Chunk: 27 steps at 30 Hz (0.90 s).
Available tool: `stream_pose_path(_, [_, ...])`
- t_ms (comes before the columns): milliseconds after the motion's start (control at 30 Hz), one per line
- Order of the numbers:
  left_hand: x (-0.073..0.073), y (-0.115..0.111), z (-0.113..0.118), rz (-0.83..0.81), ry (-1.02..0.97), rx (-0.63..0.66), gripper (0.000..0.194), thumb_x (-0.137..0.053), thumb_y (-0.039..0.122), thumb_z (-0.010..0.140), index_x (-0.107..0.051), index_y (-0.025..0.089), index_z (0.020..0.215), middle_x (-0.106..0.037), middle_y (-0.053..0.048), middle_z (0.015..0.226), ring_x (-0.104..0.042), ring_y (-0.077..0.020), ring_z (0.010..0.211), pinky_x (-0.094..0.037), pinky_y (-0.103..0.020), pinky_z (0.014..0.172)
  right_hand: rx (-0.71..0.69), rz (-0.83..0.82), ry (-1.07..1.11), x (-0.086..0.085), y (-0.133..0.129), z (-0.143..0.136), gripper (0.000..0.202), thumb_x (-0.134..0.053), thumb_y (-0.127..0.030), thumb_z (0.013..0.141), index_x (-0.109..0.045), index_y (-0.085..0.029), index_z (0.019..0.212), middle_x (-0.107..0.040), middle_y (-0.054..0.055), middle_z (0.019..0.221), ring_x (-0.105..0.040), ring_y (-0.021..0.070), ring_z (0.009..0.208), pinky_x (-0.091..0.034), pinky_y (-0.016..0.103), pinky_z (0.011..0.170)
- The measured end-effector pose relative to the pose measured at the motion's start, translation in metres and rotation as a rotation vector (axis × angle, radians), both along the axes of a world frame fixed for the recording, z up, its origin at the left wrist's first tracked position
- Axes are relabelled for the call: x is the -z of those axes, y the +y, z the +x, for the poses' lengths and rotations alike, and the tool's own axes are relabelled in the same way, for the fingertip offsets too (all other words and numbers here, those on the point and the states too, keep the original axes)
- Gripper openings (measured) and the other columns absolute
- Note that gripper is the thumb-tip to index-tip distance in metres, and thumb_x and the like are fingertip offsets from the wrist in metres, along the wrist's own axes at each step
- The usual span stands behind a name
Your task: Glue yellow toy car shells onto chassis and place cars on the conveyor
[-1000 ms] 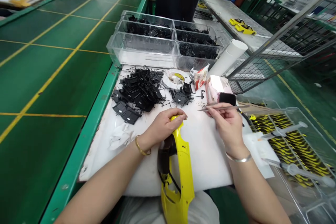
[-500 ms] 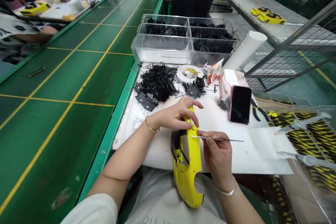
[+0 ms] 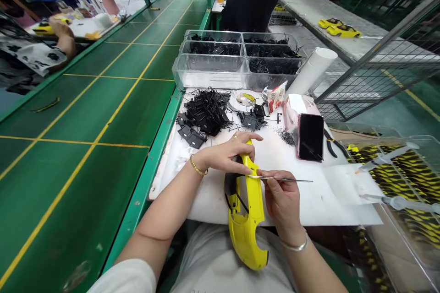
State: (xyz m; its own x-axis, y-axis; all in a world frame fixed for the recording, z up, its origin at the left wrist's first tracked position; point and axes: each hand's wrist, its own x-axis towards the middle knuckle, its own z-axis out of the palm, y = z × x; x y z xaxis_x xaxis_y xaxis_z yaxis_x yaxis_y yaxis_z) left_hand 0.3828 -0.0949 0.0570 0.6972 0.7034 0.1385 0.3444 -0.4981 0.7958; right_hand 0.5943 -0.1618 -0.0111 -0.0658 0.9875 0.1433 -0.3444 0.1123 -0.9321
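A yellow toy car body [image 3: 253,197] stands on its side at the front edge of the white-covered table, its lower end over my lap. Around its upper end my left hand [image 3: 233,153] is wrapped, thumb against the yellow side and forefinger stretched out. Between the thumb and fingers of my right hand [image 3: 282,197] is a thin metal rod [image 3: 302,180], perhaps tweezers, lying level. Its left tip meets the car body just below my left thumb. Black parts show inside the car body's window opening.
Black wired parts [image 3: 206,112] are heaped behind my left hand, with a divided clear tray [image 3: 209,73] beyond. A phone [image 3: 310,137], pliers [image 3: 335,144] and tiny black pieces [image 3: 286,137] lie right. Syringes [image 3: 388,158] rest near striped parts. A green conveyor [image 3: 85,183] runs left; co-workers sit nearby.
The view has shifted slightly, showing more of the far end. Both hands keep their hold, and the rod's tip stays at the car body. A co-worker's hand at left has risen to a yellow car.
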Motion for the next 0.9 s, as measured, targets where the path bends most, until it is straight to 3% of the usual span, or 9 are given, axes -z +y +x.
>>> stream_pose_path(233, [0.005, 0.0, 0.001, 0.028, -0.034, -0.002, 0.038, -0.07, 0.056, 0.076, -0.066, 0.019, 0.085, -0.045, -0.015, 0.144, -0.035, -0.0337, 0.136, -0.024, -0.05, 0.115, -0.022, 0.007, 0.029, -0.001, 0.0, 0.001, 0.012, -0.072, -0.024, 0.085, -0.061, -0.028, 0.088, -0.075, -0.002, 0.089, -0.073, 0.0171, 0.09, -0.058, 0.04, 0.092])
stream_pose_path(500, [0.003, -0.001, 0.004, 0.023, -0.004, -0.027, 0.032, -0.077, 0.046, 0.071, -0.063, 0.019, 0.082, -0.047, -0.014, 0.142, -0.038, -0.0332, 0.133, -0.024, -0.05, 0.115, -0.015, 0.041, -0.01, -0.001, 0.001, 0.005, 0.012, -0.072, -0.025, 0.084, -0.061, -0.027, 0.088, -0.075, -0.001, 0.089, -0.073, 0.0211, 0.091, -0.058, 0.045, 0.091])
stream_pose_path(733, [-0.001, -0.003, 0.004, -0.02, 0.055, -0.023, 0.031, -0.079, 0.043, 0.071, -0.063, 0.019, 0.084, -0.046, -0.015, 0.14, -0.038, -0.0332, 0.132, -0.028, -0.05, 0.113, 0.073, 0.099, -0.029, -0.026, 0.0, 0.025, 0.014, -0.066, -0.016, 0.086, -0.06, -0.027, 0.092, -0.069, -0.001, 0.089, -0.07, 0.0224, 0.1, -0.052, 0.046, 0.097])
stream_pose_path(833, [-0.001, -0.004, 0.004, -0.016, 0.06, -0.027, 0.032, -0.078, 0.043, 0.072, -0.063, 0.018, 0.085, -0.045, -0.015, 0.141, -0.036, -0.0328, 0.133, -0.027, -0.049, 0.113, 0.065, 0.075, 0.035, -0.038, 0.001, 0.026, 0.013, -0.06, -0.014, 0.087, -0.058, -0.027, 0.089, -0.059, -0.003, 0.083, -0.068, 0.0166, 0.078, -0.055, 0.039, 0.083])
stream_pose_path(900, [-0.002, -0.004, 0.003, -0.029, 0.06, -0.014, 0.03, -0.076, 0.042, 0.075, -0.062, 0.019, 0.087, -0.043, -0.015, 0.143, -0.035, -0.032, 0.135, -0.025, -0.049, 0.114, 0.035, 0.042, 0.028, -0.042, 0.002, 0.024, 0.01, -0.058, -0.016, 0.087, -0.058, -0.026, 0.088, -0.054, -0.004, 0.081, -0.057, 0.0108, 0.061, -0.053, 0.032, 0.072])
